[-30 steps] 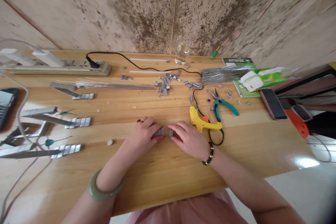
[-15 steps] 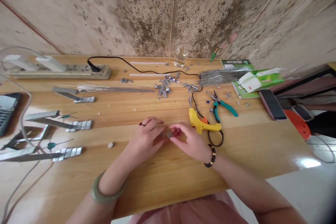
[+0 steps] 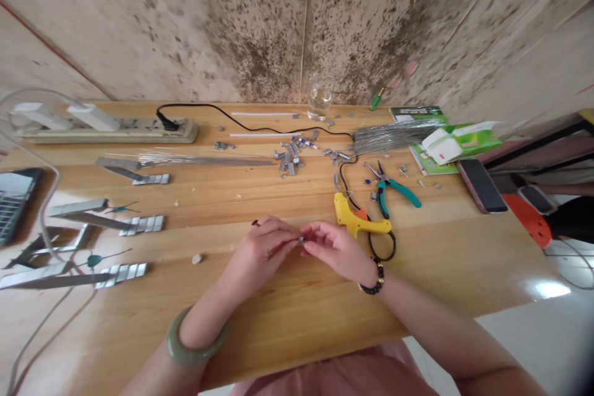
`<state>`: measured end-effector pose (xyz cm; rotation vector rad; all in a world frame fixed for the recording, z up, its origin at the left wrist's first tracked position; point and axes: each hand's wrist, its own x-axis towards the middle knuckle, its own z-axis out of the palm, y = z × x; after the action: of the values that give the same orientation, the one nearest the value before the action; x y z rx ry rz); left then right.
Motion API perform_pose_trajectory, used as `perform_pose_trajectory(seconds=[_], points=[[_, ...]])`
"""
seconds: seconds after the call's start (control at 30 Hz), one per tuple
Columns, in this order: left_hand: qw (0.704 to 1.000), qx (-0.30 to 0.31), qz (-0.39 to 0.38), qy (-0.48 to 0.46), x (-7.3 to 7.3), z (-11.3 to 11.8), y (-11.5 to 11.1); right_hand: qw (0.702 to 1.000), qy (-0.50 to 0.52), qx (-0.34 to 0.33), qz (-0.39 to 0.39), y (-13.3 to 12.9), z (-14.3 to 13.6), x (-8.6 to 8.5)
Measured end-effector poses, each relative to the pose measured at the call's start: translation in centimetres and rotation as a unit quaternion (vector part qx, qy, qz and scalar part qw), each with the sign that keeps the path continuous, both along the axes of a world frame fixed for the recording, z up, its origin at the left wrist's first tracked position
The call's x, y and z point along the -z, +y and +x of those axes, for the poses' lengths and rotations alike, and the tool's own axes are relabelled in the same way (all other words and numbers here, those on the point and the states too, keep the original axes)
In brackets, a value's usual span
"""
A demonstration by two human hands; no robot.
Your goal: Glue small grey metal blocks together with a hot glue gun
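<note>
A small grey piece (image 3: 301, 239), mostly covered by fingertips, sits where my two hands meet above the front of the table. My left hand (image 3: 264, 246) pinches it from the left, thumb and fingers drawn together. From the right, my right hand (image 3: 338, 252) closes thumb and fingertips on the same piece. Just beyond the right hand lies a yellow glue gun (image 3: 344, 211), its nozzle pointing to the wall. Farther off is a pile of similar grey pieces (image 3: 291, 164). A round whitish piece (image 3: 197, 258) rests left of my left hand.
Teal-handled pliers (image 3: 403, 190) lie right of the glue gun. A wire bundle (image 3: 394, 135), a glass of water (image 3: 320, 104) and a power strip (image 3: 148, 131) line the back. Metallic zigzag stands (image 3: 83, 213) occupy the left; a phone (image 3: 481, 184) lies at right.
My fingers have drawn closer together around the grey piece, and less of it shows. The left hand has shifted slightly to the right.
</note>
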<state>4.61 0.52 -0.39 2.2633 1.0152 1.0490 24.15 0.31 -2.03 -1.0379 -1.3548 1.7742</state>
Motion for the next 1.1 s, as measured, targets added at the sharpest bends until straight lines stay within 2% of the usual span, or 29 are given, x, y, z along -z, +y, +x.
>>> perform_pose_trajectory(seconds=[0.13,0.3,0.63,0.87,1.1], points=[[1.0,-0.012,0.002,-0.013,0.04,0.02,-0.07,0.998,-0.033,0.014,0.052,-0.18,-0.05,-0.06],[0.998,0.002,-0.053,-0.016,-0.15,-0.14,-0.28,0.987,-0.078,0.029,0.139,-0.25,-0.05,-0.33],[0.997,0.008,-0.038,0.064,-0.13,-0.35,-0.42,0.988,-0.075,0.036,0.13,-0.27,-0.06,-0.33],[0.994,0.017,-0.044,0.094,-0.42,-0.12,-0.58,0.977,-0.114,0.033,0.179,-0.39,0.01,-0.27],[0.995,-0.006,0.004,0.103,0.02,0.44,-0.85,0.967,-0.148,0.037,0.202,-0.39,0.04,-0.41]])
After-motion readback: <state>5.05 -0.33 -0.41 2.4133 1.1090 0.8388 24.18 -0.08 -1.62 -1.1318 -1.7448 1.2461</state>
